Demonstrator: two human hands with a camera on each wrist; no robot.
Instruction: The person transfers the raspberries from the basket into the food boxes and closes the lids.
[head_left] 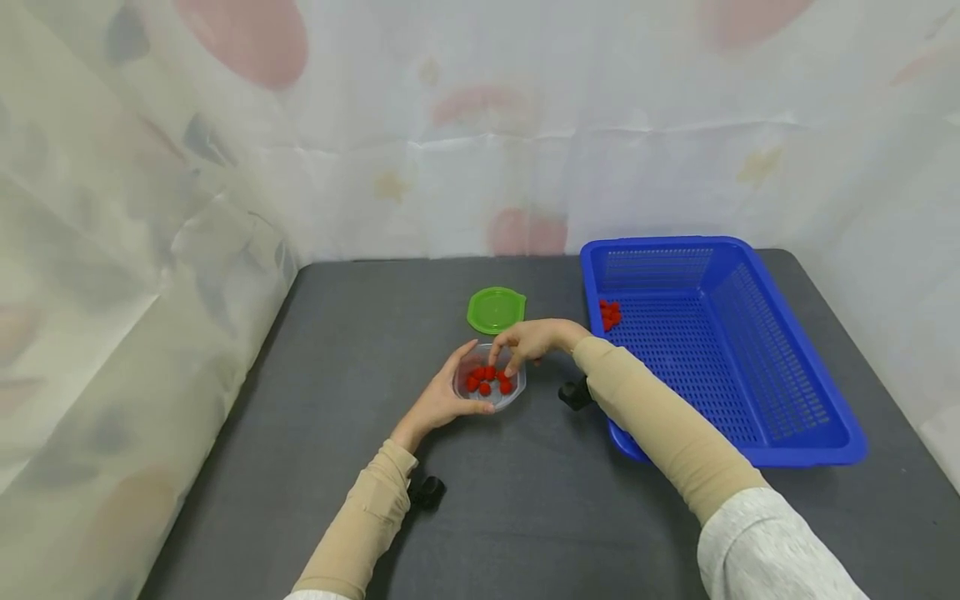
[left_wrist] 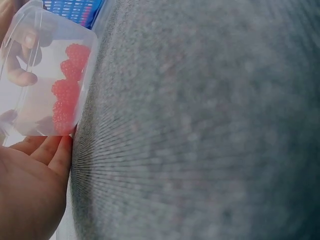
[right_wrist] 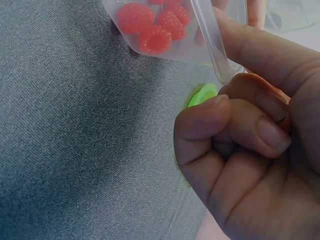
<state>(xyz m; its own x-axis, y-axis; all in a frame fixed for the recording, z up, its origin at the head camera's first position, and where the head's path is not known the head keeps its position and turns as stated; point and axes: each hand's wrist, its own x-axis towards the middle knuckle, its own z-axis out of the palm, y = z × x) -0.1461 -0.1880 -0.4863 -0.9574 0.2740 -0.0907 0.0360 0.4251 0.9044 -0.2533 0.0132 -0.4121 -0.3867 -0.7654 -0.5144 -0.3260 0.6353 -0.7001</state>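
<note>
Seemingly for steadiness, the tub [head_left: 474, 358] is gripped wide by the left hand [head_left: 442, 396]; whether berries [head_left: 491, 372] are pinched by the right hand [head_left: 531, 337], fingers bent, cannot be told.

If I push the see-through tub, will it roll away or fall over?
The tub probably won't roll, because its bottom looks flat. It's likely light, since the plastic looks thin and it holds just small berries. A push near the rim might tip it, but the left hand gripping it should help steady it.
</note>
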